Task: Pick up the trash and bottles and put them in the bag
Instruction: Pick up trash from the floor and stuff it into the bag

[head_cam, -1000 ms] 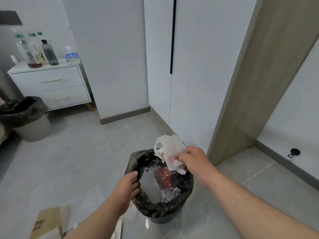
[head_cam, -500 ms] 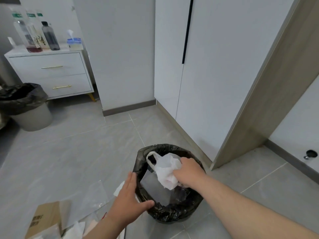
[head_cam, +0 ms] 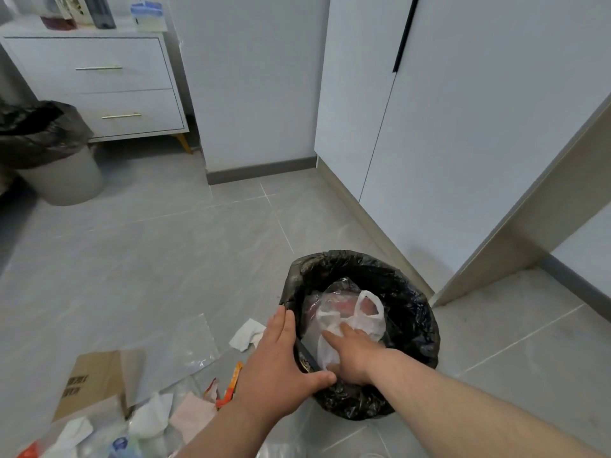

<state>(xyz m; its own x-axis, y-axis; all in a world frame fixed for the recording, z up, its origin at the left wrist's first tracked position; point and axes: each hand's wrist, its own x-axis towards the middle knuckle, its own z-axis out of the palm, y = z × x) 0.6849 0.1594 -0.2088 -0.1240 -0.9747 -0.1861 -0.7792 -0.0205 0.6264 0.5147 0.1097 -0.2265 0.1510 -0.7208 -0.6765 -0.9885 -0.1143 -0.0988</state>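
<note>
A bin lined with a black bag [head_cam: 413, 292] stands on the grey floor near the wardrobe. My right hand [head_cam: 353, 355] is inside it, fingers flat on a crumpled white plastic bag [head_cam: 370, 319] that lies on clear and red trash. My left hand [head_cam: 277, 358] clasps the bin's near-left rim, thumb over the edge. Loose trash lies on the floor to the left: a white tissue [head_cam: 246, 333], a clear plastic sheet [head_cam: 188, 345], an orange wrapper [head_cam: 228, 388], a cardboard box [head_cam: 96, 378], pink paper [head_cam: 195, 418] and a plastic bottle [head_cam: 122, 446].
A second bin with a black liner [head_cam: 59, 173] stands at the far left beside a white dresser [head_cam: 109, 87] with bottles on top. White wardrobe doors [head_cam: 463, 127] and a wooden panel [head_cam: 529, 233] close off the right.
My right hand has gone from holding the white plastic bag above the bin to pressing it down inside. My left hand stayed at the rim. The view tilted down, showing more floor trash.
</note>
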